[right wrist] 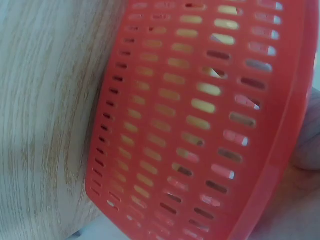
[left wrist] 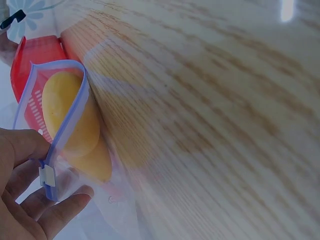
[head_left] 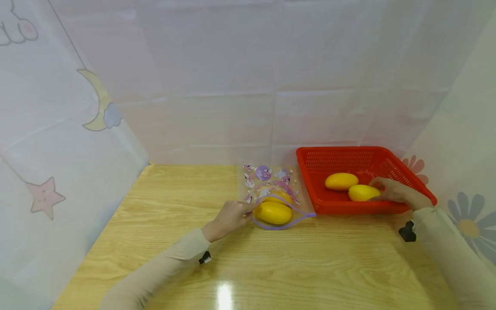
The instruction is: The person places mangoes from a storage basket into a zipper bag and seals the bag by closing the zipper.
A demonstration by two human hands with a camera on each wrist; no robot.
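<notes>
Head view, nearest first: the bare front of the wood-grain desk [head_left: 271,267] stretches before the red basket [head_left: 360,208]. To the left of the basket, the left hand [head_left: 230,218] pinches the edge of a clear printed zip bag [head_left: 283,183], close to its white slider [left wrist: 47,175], as the left wrist view shows. The bag lies just beside the basket, its purple-edged mouth gaping toward the person. One yellow mango [head_left: 275,213] sits in that mouth, and a second mango [head_left: 280,197] lies behind it, deeper in the bag. Inside the basket, at its right, the right hand [head_left: 391,189] has its fingers curved round the end of a third mango [head_left: 362,193], which seems to rest low in the basket; the right wrist view gives only yellow through the slots. Farther back in the basket lies a fourth mango [head_left: 341,181], untouched. Judging by this, the bagging is about half done: two mangoes are in, two remain in the basket, and the zip is unclosed. Behind the basket hangs a pale sheet [head_left: 232,86].
</notes>
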